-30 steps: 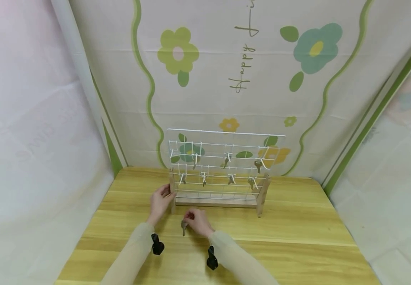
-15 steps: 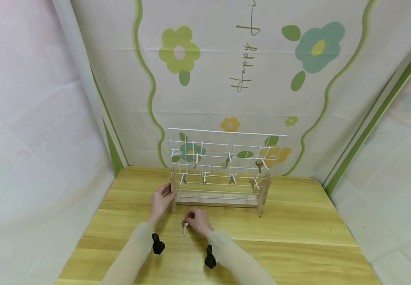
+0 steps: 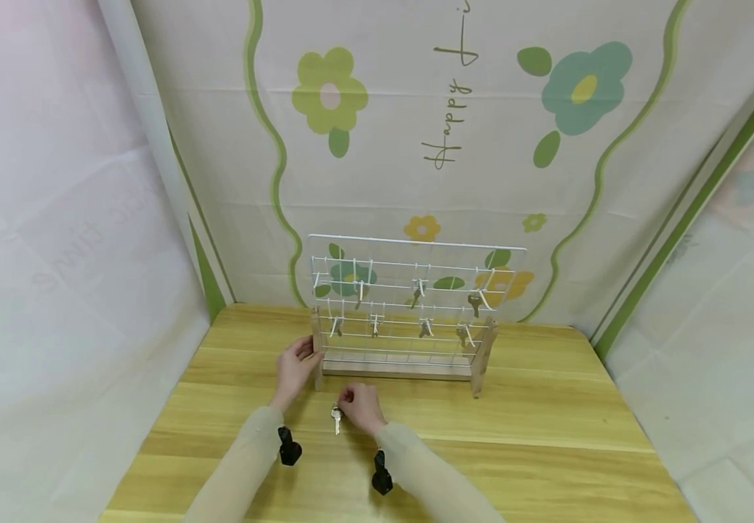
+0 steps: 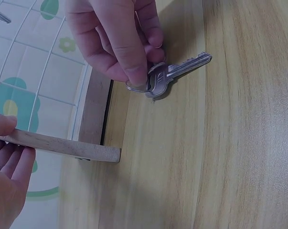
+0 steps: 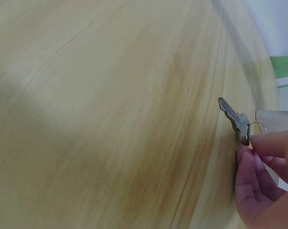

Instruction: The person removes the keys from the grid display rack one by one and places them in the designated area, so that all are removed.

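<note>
My right hand (image 3: 364,408) pinches a silver key (image 3: 336,419) by its small ring, in front of the rack's left end. Thumb and fingertips hold the ring in the left wrist view, and the key's toothed blade (image 4: 189,65) points away from the hand, close over the table. The right wrist view shows the same key (image 5: 239,125) beyond the fingertips. My left hand (image 3: 294,372) grips the left wooden post (image 4: 67,145) of a white wire rack (image 3: 416,244), thumb on one side and fingers on the other.
Several keys, one a grey key (image 3: 475,303) at upper right, hang from white hooks in two rows on the rack. The upper left hook (image 3: 318,280) is bare. A wooden table (image 3: 547,436) lies underneath, with a flowered curtain (image 3: 377,181) close behind the rack.
The key has turned in my right fingers, its face now bright rather than dark. My right forearm has shifted slightly left. My left hand keeps its grip on the post.
</note>
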Demonstrator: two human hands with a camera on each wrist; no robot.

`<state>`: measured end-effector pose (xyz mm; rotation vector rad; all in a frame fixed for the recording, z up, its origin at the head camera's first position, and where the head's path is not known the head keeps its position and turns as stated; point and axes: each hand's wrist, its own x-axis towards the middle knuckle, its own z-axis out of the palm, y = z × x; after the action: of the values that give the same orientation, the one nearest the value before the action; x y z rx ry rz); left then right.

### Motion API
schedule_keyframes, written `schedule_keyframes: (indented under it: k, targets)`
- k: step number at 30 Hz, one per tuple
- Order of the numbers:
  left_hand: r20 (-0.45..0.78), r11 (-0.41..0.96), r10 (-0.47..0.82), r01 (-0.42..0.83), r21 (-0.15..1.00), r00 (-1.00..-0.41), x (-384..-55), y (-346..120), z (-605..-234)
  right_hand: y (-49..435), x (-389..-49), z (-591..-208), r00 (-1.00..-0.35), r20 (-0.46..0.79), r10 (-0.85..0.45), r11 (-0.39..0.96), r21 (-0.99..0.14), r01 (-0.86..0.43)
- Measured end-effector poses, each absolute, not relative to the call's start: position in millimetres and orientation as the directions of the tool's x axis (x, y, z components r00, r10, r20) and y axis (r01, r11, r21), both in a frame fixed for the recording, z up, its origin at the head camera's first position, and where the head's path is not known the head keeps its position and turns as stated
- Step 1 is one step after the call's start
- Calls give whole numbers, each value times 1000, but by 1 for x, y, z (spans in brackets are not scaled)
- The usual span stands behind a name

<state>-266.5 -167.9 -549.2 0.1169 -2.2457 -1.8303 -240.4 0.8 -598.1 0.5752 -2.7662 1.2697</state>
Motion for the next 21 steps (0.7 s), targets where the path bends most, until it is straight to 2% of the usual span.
schedule_keyframes:
  k: [12,21]
  targets:
    - [149,233,-213,98,967,-966,-268,-168,-549,3,-240,-596,-927,204,-315,591,-722,-360]
    - [147,238,-215,94,967,-965,-265,-167,-547,7,-234,-587,-933,156,-325,556,-766,-323]
